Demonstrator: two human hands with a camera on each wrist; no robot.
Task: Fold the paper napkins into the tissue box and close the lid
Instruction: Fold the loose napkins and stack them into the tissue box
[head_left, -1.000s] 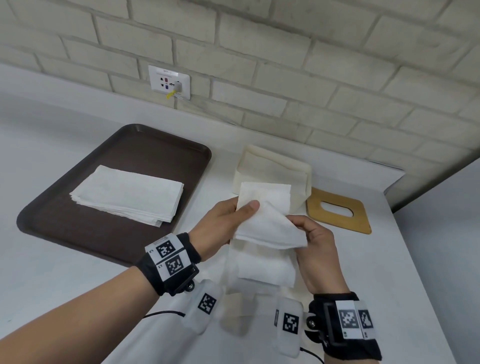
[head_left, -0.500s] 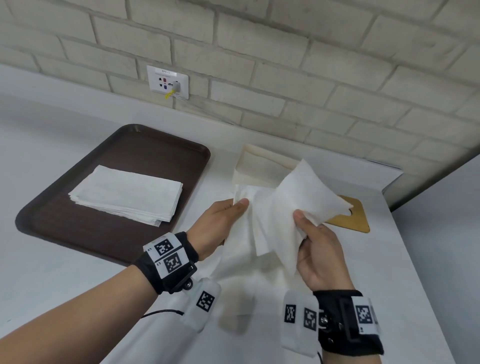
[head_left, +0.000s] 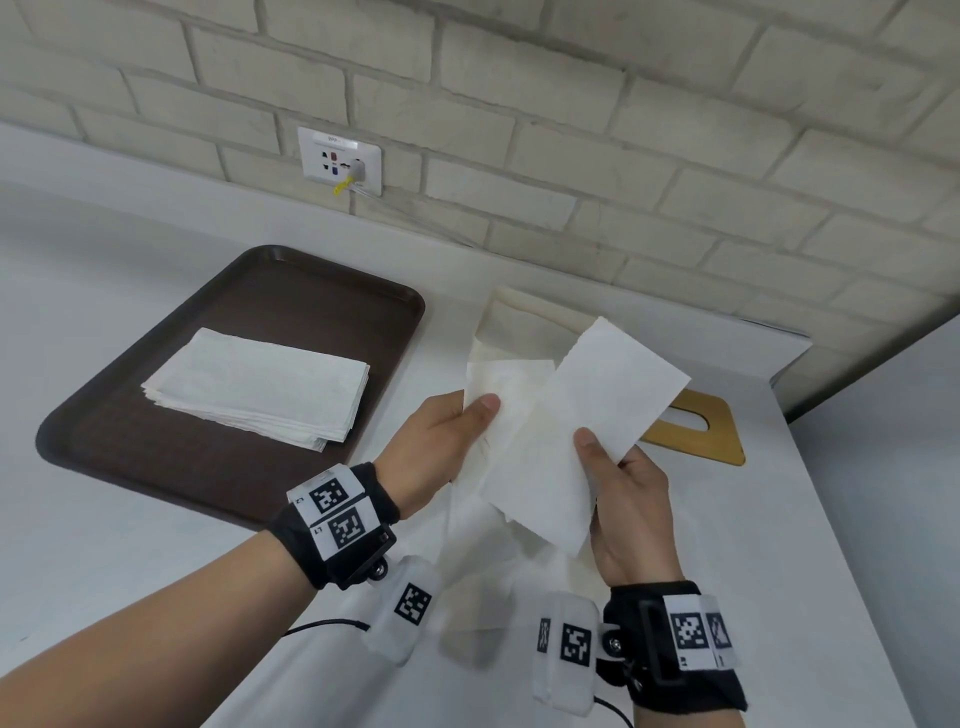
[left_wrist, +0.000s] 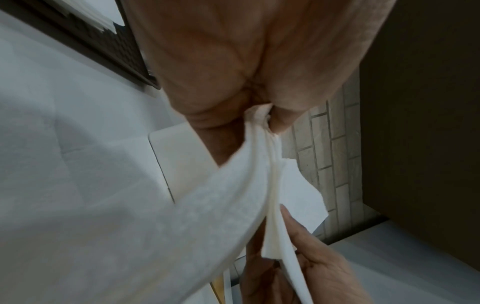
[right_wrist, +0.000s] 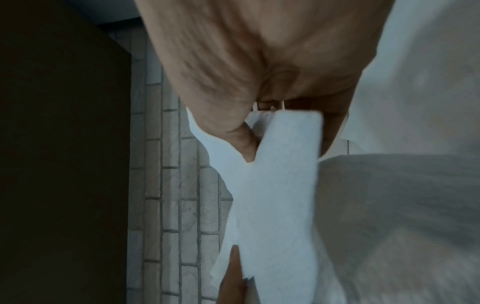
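I hold white paper napkins (head_left: 587, 415) up in front of me with both hands. My left hand (head_left: 447, 441) pinches the upper left edge of the napkins (left_wrist: 262, 148), thumb on top. On the lower right side my right hand (head_left: 618, 483) pinches a sheet (right_wrist: 280, 164) that tilts up to the right. Behind the napkins stands the cream tissue box (head_left: 519, 322), open, partly hidden. Its wooden lid (head_left: 701, 431) with an oval slot lies flat on the counter to the right of the box.
A brown tray (head_left: 156, 441) at the left holds a stack of folded napkins (head_left: 260, 384). The white counter (head_left: 104, 545) ends at a brick wall with a socket (head_left: 340, 161). A grey wall closes the right side.
The folded napkin bundle has been opened out. My right hand swung one sheet up and to the right, and it now stands flatter and more spread. My left hand kept its pinch.
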